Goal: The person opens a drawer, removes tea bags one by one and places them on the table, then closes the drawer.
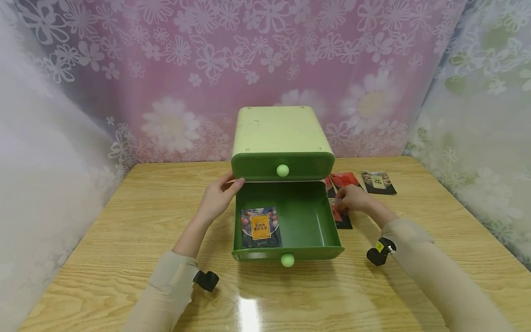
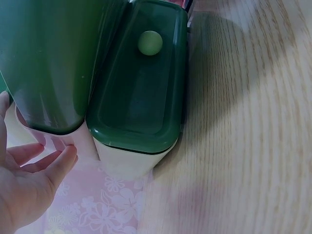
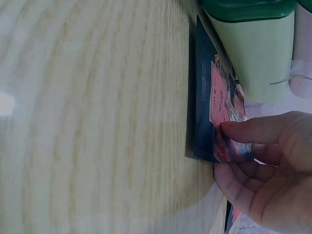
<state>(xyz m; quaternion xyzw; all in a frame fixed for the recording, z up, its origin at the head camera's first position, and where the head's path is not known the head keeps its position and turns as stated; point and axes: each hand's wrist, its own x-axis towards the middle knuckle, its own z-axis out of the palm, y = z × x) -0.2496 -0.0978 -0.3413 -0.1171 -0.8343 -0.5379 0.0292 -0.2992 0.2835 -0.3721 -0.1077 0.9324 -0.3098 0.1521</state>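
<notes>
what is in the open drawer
One orange-labelled packet, lying at the left. Anything beneath it, or farther back under the upper drawer, is hidden.

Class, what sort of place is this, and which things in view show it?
Probably an indoor filming booth: floral curtains hang behind a wooden table and on both sides, and a small camera sits by each sleeve.

It's curtained off here; home or studio, I can't tell. Flowery curtains [image 1: 257, 60] hang round a wood-grain surface [image 1: 124, 235].
</notes>
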